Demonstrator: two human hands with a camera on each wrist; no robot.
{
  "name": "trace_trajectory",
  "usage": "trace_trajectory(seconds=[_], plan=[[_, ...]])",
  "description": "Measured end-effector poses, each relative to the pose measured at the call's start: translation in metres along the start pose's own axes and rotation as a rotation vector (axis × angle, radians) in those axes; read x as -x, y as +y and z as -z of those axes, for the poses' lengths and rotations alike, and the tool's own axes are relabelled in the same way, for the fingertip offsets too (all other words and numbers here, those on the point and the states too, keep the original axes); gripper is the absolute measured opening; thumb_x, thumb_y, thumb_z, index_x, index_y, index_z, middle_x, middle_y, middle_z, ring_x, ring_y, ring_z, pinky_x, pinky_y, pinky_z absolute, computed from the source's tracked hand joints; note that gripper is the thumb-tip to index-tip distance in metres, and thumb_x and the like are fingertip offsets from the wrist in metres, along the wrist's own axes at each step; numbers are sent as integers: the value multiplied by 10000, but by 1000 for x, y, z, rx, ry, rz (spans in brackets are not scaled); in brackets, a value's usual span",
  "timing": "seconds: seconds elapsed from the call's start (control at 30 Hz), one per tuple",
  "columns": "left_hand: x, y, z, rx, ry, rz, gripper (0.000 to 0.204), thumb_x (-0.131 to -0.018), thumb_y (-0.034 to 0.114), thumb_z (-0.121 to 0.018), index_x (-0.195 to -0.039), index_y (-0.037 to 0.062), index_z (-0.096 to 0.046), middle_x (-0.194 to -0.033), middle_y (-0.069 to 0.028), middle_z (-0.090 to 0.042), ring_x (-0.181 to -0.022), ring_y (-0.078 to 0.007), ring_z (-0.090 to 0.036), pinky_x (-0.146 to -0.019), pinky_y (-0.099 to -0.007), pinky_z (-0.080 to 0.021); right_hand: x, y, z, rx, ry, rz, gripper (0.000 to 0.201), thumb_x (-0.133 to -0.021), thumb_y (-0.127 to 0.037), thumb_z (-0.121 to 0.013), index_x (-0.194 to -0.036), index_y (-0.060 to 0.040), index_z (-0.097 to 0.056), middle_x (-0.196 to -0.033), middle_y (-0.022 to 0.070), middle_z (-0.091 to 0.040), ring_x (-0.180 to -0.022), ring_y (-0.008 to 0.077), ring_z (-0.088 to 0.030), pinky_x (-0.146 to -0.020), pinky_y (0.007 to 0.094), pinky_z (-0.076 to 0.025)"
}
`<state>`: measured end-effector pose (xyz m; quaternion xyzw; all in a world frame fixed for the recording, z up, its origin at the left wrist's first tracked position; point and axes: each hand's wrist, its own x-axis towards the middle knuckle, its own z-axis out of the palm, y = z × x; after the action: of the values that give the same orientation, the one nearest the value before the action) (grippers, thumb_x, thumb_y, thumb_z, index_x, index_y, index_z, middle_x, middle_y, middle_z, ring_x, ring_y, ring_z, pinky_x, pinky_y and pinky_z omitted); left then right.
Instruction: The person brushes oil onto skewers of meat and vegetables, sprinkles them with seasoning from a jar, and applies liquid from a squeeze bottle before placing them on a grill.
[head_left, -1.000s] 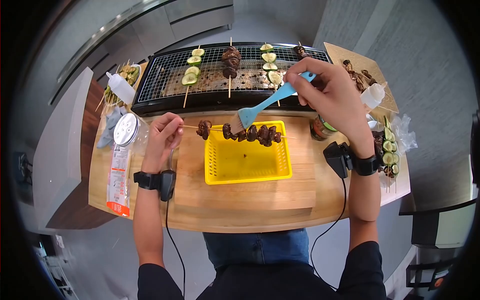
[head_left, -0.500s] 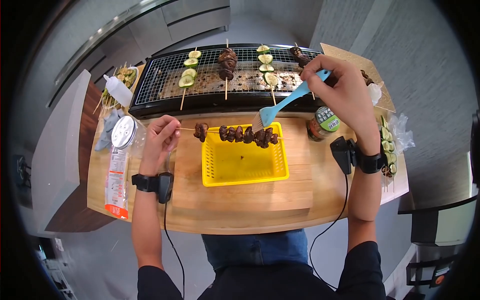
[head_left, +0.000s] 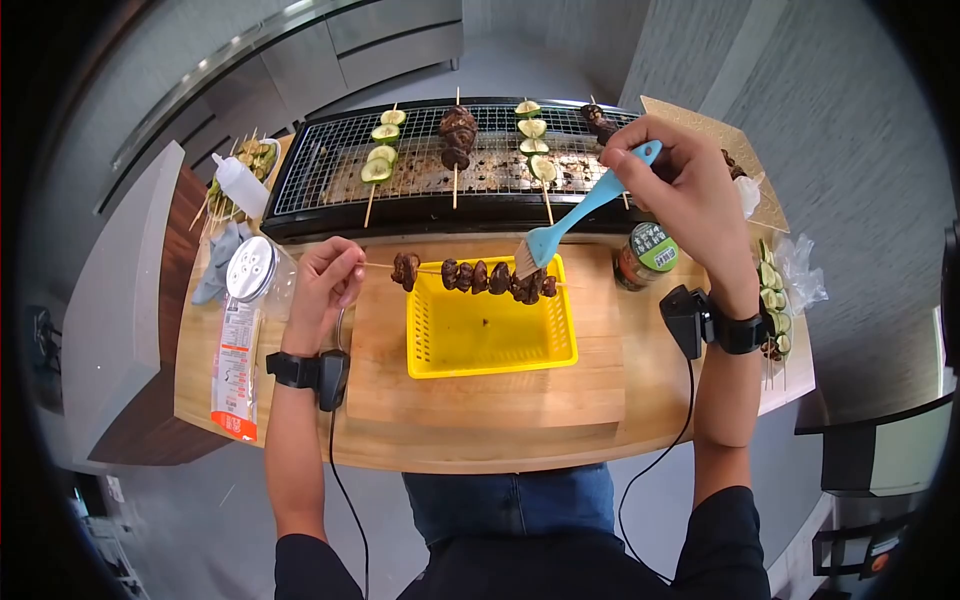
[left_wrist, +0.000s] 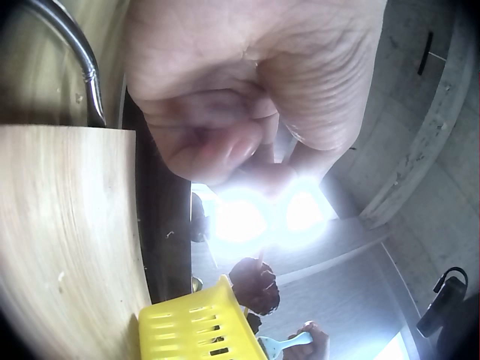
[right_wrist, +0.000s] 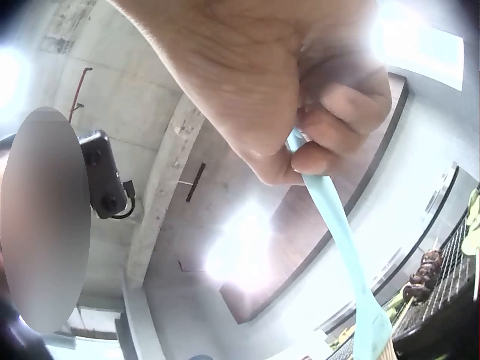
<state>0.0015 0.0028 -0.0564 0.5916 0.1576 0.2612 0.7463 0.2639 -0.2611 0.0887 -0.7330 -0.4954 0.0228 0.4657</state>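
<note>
My left hand [head_left: 328, 280] pinches the bare left end of a skewer of dark meat pieces [head_left: 480, 277], held level over the yellow basket [head_left: 490, 340]. In the left wrist view, a dark meat piece [left_wrist: 255, 286] hangs beyond the fingertips, above the basket's slotted wall [left_wrist: 199, 326]. My right hand [head_left: 690, 195] grips a light blue basting brush [head_left: 590, 205] by its handle. The brush slants down to the left, its bristles at the meat near the skewer's right end. The right wrist view shows the brush handle [right_wrist: 337, 225] between thumb and fingers.
Behind the basket stands a grill [head_left: 340, 170] bearing zucchini skewers [head_left: 380, 160] and meat skewers [head_left: 457, 138]. A shaker jar [head_left: 262, 270], a squeeze bottle [head_left: 240, 185] and a seasoning packet [head_left: 235, 365] sit at left. A green-labelled jar [head_left: 646, 257] and more zucchini skewers [head_left: 771, 300] are at right.
The brush has moved right along the skewer, from the left pieces to those near its right end, with my right hand. My left hand keeps its pinch on the skewer.
</note>
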Motion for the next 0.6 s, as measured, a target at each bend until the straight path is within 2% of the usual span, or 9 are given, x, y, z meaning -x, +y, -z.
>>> trace_trajectory(seconds=[0.03, 0.13, 0.23, 0.37, 0.53, 0.6], plan=[[0, 0, 0, 4, 2, 4, 119, -926, 135, -598, -876, 29, -616, -692, -13, -604, -437, -35, -424, -390, -160, -286, 1, -2, -2, 2, 1, 1, 151, -845, -169, -623, -846, -22, -657, -604, 0, -582, -516, 35, -463, -481, 215, -338], [0, -2, 1, 11, 3, 4, 117, -926, 134, -600, -875, 29, -615, -690, -11, -602, -439, -34, -424, -393, -160, -288, 0, 1, -9, -131, -110, 12, 244, -896, -245, -620, -846, -10, -658, -537, -25, -433, -500, 45, -334, -454, 251, -252], [-1, -3, 2, 16, -1, 4, 110, -922, 131, -608, -876, 31, -616, -689, -9, -600, -442, -33, -423, -395, -162, -288, -1, 2, -16, -115, -86, 51, 275, -901, -276, -631, -847, -7, -655, -526, -27, -404, -497, 51, -320, -453, 259, -243], [1, -1, 1, -18, -5, 11, 94, -910, 126, -627, -880, 37, -619, -689, -7, -600, -446, -32, -421, -397, -166, -279, 0, 4, -17, -117, -158, 37, 296, -913, -285, -620, -844, 2, -645, -515, -24, -385, -495, 63, -312, -453, 268, -246], [1, 0, -1, -7, -8, -2, 91, -907, 125, -633, -881, 39, -620, -690, -7, -599, -444, -33, -419, -393, -168, -270, -1, 3, -8, -127, -78, 26, 295, -936, -251, -586, -837, 22, -633, -607, 1, -574, -517, 48, -440, -479, 235, -346], [1, 0, 0, -5, -15, -6, 92, -907, 126, -632, -881, 39, -620, -690, -7, -599, -444, -34, -419, -391, -169, -269, -2, -1, -5, -142, -72, 2, 299, -941, -256, -581, -840, 21, -635, -600, -3, -567, -518, 46, -442, -479, 234, -343]])
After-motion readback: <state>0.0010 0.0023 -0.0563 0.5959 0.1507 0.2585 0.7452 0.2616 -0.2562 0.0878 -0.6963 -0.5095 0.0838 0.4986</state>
